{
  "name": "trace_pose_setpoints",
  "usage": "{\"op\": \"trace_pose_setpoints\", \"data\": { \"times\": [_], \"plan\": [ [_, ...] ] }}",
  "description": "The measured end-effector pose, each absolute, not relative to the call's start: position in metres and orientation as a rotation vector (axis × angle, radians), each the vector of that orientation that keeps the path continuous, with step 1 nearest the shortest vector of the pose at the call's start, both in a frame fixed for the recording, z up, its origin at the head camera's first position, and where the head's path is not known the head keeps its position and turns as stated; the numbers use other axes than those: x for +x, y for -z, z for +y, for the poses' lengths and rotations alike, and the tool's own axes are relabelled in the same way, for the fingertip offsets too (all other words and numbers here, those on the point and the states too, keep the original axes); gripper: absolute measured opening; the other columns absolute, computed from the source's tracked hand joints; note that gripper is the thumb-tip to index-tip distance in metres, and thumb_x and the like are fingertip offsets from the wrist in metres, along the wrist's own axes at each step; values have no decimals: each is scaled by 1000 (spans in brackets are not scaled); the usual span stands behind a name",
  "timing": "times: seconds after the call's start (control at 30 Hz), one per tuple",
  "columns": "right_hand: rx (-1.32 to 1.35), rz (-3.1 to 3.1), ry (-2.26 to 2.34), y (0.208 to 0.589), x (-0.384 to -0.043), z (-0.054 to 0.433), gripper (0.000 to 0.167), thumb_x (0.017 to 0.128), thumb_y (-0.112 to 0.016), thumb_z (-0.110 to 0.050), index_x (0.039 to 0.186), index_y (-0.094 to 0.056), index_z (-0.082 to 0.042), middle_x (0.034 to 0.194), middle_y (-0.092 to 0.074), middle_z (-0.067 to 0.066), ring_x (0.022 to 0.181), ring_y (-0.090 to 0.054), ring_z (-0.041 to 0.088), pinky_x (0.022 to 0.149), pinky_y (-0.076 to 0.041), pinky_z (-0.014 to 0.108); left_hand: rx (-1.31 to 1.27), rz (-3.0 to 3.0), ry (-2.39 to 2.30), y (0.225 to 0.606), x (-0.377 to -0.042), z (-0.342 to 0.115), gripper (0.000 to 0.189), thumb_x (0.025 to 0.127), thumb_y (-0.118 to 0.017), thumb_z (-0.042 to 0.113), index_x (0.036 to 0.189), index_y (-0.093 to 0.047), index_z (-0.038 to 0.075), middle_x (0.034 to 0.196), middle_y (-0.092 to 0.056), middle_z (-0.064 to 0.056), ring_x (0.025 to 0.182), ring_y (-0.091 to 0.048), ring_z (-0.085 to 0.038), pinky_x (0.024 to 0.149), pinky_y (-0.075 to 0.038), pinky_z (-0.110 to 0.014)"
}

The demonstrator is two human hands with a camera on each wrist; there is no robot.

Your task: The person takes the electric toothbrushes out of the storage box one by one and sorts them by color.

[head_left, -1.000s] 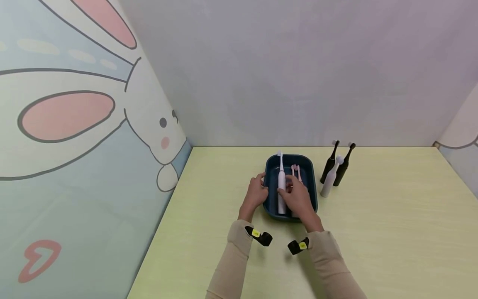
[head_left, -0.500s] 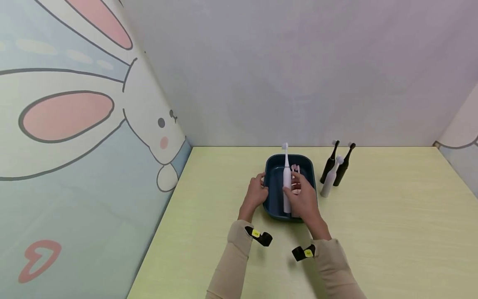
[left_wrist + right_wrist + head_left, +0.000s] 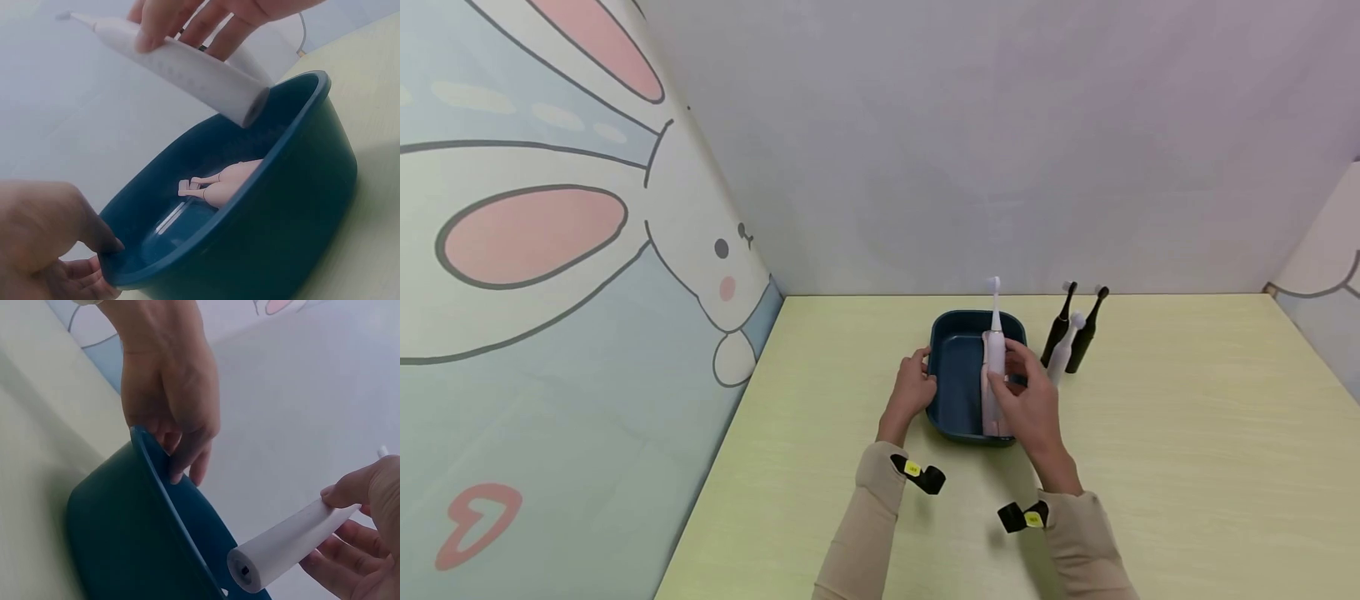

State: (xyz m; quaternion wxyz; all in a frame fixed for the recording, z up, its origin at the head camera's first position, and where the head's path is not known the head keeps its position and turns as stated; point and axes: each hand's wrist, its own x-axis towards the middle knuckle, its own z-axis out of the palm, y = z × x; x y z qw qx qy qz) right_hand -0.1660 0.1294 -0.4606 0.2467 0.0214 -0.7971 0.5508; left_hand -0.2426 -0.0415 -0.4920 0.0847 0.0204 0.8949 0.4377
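My right hand (image 3: 1032, 408) pinches a white electric toothbrush (image 3: 996, 354) between thumb and fingers, brush head pointing away, above the right side of a dark blue basin (image 3: 957, 375). In the left wrist view the toothbrush (image 3: 187, 70) hangs tilted over the rim, clear of the basin's floor. My left hand (image 3: 913, 387) grips the basin's left rim, thumb inside and fingers outside, as the right wrist view of that hand (image 3: 172, 394) shows. Inside the basin lie two pink electric toothbrushes (image 3: 228, 184), side by side, partly hidden by the near wall.
Right of the basin, two black electric toothbrushes (image 3: 1084, 337) and a white one (image 3: 1061, 357) stand upright on the pale yellow table (image 3: 1180, 433). My right hand is close to the white one. A grey wall (image 3: 1000, 167) rises behind the table's back edge.
My right hand has lifted the white toothbrush from the basin's left-middle and carried it to the right, over the pink ones. My left hand stays at the rim.
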Motion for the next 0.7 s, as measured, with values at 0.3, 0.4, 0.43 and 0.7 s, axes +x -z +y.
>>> {"op": "trace_pose_setpoints", "data": {
  "times": [0.3, 0.4, 0.43, 0.7],
  "plan": [
    [19, -2108, -1355, 465, -160, 146, 55, 81, -71, 0, 133, -54, -7, 111, -62, 17, 94, -60, 13, 73, -53, 18, 78, 2665, -1327, 492, -241, -43, 51, 92, -50, 2, 142, -44, 8, 105, -50, -12, 84, -50, -19, 77, -44, -33],
    [31, -2031, -1341, 466, -156, 152, 54, 81, -70, 4, 132, -55, -5, 110, -62, 19, 93, -56, 3, 74, -47, 7, 86, 2663, -1333, 491, -240, -44, 51, 91, -50, 1, 141, -45, 7, 103, -50, -12, 82, -50, -18, 76, -44, -32],
    [36, -2002, -1343, 466, -155, 155, 54, 81, -70, 5, 132, -55, -4, 109, -62, 20, 93, -56, 0, 75, -47, 7, 87, 2662, -1336, 490, -240, -44, 51, 91, -50, 1, 141, -45, 7, 103, -50, -12, 82, -50, -18, 75, -44, -31],
    [-45, -1847, -1339, 471, -147, 172, 55, 78, -69, 8, 130, -57, -7, 109, -62, 5, 94, -59, 0, 76, -48, 8, 71, 2663, -1323, 490, -242, -43, 51, 92, -51, 3, 143, -43, 8, 104, -51, -12, 83, -50, -19, 78, -44, -34]
  ]
}}
